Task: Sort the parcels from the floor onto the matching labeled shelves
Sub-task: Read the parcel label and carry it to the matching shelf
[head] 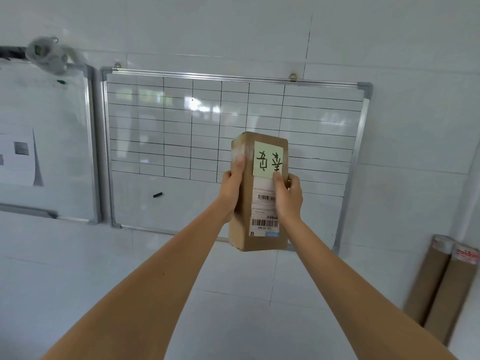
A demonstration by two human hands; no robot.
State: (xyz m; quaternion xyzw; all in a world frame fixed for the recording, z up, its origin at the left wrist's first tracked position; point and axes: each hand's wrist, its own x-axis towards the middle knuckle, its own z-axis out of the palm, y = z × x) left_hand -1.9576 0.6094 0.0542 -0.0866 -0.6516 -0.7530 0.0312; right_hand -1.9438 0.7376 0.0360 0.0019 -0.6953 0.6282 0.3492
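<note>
Cardboard parcel [259, 190] held upright at arm's length, centre of view, in front of a white tiled wall [402, 48]. Left hand [232, 189] grasps its left side, thumb laid along the front edge; right hand [288, 196] grasps the right side, thumb over the front face.

Behind it a gridded whiteboard [181, 126] hangs on the wall; its lower right corner shows right of the parcel. A second whiteboard [52, 126] sits further left, just beside the first. Two cardboard tubes [436, 287] lean at far right. Open wall below and right of the parcel.

Green sticky note [267, 159] on the upper front, handwritten characters upside down. White shipping label [265, 209] below it, barcodes, print too small to read.
</note>
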